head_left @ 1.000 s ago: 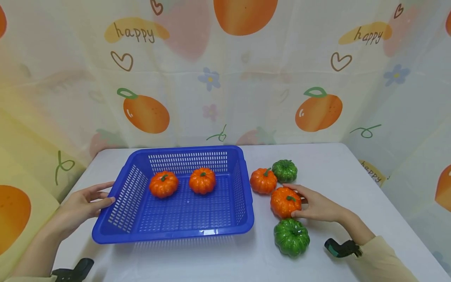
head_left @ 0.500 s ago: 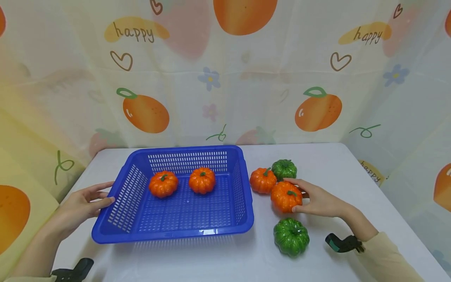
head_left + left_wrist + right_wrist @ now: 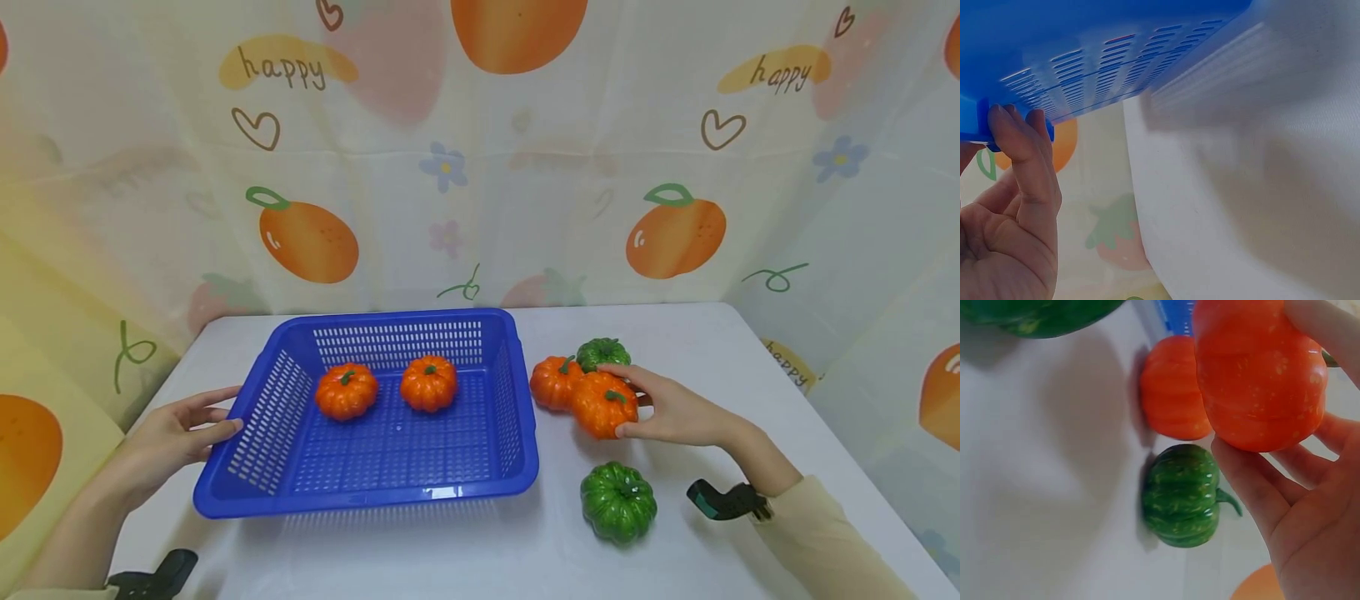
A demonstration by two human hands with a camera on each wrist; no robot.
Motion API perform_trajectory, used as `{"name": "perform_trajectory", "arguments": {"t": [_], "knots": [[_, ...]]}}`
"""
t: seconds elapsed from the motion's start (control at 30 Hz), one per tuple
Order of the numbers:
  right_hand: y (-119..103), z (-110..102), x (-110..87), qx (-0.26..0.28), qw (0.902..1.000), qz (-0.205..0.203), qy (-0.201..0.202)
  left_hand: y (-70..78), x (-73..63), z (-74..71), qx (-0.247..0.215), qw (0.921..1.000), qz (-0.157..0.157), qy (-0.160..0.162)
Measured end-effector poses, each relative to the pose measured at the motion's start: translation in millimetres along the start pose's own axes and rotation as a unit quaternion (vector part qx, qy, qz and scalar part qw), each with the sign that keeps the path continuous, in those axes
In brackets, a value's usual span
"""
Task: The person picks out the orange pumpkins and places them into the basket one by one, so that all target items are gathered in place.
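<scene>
My right hand (image 3: 671,408) grips an orange toy pumpkin (image 3: 602,406) between thumb and fingers. In the right wrist view this pumpkin (image 3: 1260,375) is raised off the white table, with another orange pumpkin (image 3: 1175,387) and a green pumpkin (image 3: 1182,495) beyond it. My left hand (image 3: 174,433) pinches the left rim of a blue plastic basket (image 3: 367,502); the left wrist view shows its fingers (image 3: 1032,162) under the rim. Inside the basket sit two orange pumpkins, a left one (image 3: 347,392) and a right one (image 3: 428,383).
An orange pumpkin (image 3: 553,383) stands close to the basket's right side, a green one (image 3: 602,352) just behind it. Nearer the front is another green pumpkin (image 3: 618,503). The white table (image 3: 495,558) ends against a printed cloth backdrop (image 3: 540,225).
My right hand has lifted the orange pumpkin and moved it away from me, so it now overlaps the orange and green pumpkins behind. The left hand and basket have stayed put.
</scene>
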State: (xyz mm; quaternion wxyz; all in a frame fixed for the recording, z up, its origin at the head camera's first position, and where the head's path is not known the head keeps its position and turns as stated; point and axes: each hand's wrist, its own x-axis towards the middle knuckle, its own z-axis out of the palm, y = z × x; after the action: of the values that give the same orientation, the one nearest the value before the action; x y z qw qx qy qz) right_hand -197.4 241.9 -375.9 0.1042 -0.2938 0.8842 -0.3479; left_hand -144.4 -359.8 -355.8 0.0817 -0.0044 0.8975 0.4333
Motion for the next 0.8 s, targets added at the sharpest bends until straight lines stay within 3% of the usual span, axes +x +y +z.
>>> {"name": "perform_trajectory", "arguments": {"t": [0.8], "knots": [[-26.2,-15.2,34.4,-0.003,0.9998,-0.015,-0.015,-1.0,1.1,0.3,0.011,0.9999,-0.013,-0.001]]}}
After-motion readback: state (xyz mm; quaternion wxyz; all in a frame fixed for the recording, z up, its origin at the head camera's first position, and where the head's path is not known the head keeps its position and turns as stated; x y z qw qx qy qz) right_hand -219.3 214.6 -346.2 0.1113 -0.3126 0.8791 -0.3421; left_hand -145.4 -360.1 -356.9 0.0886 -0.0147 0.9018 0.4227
